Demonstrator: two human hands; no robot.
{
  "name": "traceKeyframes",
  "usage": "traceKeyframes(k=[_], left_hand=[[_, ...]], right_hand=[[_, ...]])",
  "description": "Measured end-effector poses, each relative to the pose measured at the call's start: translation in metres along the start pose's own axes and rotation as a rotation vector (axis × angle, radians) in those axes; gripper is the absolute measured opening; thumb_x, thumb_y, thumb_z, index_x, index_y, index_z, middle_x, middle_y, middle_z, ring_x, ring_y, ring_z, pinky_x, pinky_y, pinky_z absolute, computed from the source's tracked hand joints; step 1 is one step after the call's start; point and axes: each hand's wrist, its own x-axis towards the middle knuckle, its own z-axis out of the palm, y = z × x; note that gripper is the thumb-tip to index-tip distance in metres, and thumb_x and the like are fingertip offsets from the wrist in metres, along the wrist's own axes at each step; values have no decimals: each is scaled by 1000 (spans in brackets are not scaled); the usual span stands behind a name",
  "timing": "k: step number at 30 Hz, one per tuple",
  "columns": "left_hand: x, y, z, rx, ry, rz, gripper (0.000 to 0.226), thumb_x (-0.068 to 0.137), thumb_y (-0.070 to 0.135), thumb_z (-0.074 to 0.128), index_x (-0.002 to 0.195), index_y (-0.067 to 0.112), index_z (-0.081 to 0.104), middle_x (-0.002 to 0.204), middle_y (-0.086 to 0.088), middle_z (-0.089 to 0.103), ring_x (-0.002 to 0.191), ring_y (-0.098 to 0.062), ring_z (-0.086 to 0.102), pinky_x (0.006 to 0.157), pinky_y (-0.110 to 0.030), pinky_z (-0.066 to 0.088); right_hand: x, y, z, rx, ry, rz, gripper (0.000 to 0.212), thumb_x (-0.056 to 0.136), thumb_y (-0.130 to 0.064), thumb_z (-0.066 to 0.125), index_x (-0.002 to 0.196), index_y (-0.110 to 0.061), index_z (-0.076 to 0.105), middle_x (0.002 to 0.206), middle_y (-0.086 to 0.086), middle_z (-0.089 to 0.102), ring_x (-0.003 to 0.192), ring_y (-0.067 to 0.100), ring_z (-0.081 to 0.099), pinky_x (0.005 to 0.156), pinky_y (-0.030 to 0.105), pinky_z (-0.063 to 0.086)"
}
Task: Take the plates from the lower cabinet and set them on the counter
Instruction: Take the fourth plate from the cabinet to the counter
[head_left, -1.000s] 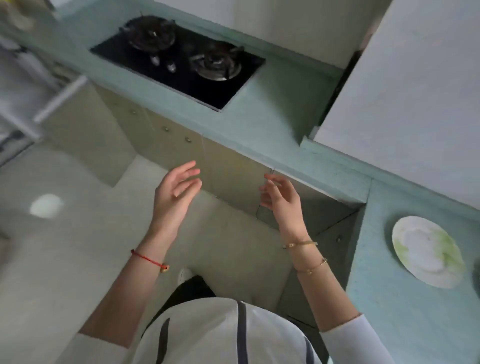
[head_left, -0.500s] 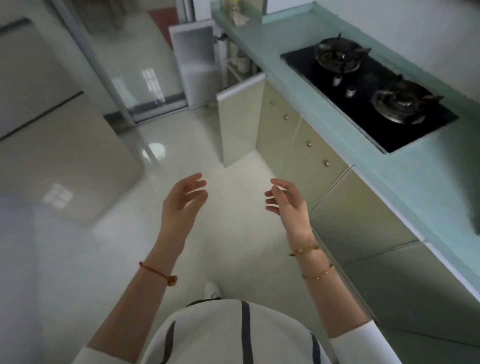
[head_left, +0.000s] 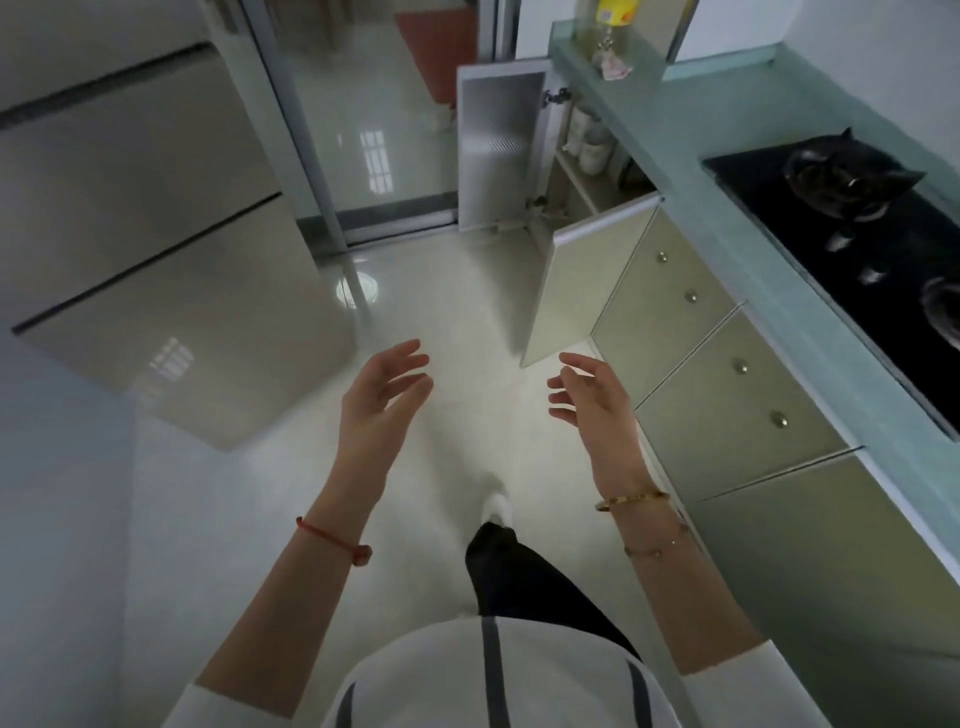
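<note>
Both hands empty: the left hand (head_left: 382, 397) and right hand (head_left: 592, 402) hover above the floor, fingers loosely spread, well short of the open beige lower cabinet (head_left: 574, 189) under the glossy teal bench (head_left: 701, 171). Its swung-out door (head_left: 576, 291) could catch a knee or elbow on approach. Pale rounded crockery (head_left: 592, 145) sits on the shelf inside, too small to confirm as plates.

Counter (head_left: 701, 119) bears hob (head_left: 831, 208), perhaps bottle (head_left: 615, 10).

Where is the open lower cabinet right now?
In the head view, upper middle-right: the open lower cabinet sits under the counter at its far end, beyond the knobbed doors.
</note>
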Motion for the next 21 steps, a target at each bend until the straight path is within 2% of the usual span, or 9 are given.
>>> traceKeyframes(k=[3, 11, 18, 21], left_hand=[[48, 7, -5, -7, 25, 6, 36, 91, 11, 67, 124, 24, 65, 119, 3, 70, 109, -16, 67, 102, -39, 52], [213, 53, -8, 5, 19, 69, 38, 93, 6, 64, 129, 16, 60, 124, -7, 66, 114, -25, 64, 104, -42, 50], [358, 90, -3, 13, 15, 79, 37, 93, 4, 63, 128, 16, 60, 125, -10, 66, 115, -28, 64, 105, -47, 49], [417, 93, 0, 14, 5, 65, 38, 92, 4, 64, 127, 17, 61, 123, -7, 68, 113, -26, 65, 104, -45, 50]], right_hand=[[46, -11, 31, 2, -30, -28, 16, 95, -21, 56, 107, -25, 66, 86, -2, 70, 76, 9, 67, 66, 19, 54], [199, -63, 116, 11, -103, -79, 15, 96, -20, 55, 108, -22, 63, 92, 2, 69, 86, 19, 66, 73, 27, 54], [324, -112, 170, -3, -68, -82, 24, 98, -19, 53, 119, -11, 60, 98, 5, 66, 90, 19, 64, 80, 31, 55], [368, -123, 184, -5, -33, -71, 25, 98, -20, 53, 120, -12, 60, 98, 2, 67, 91, 18, 64, 82, 31, 56]])
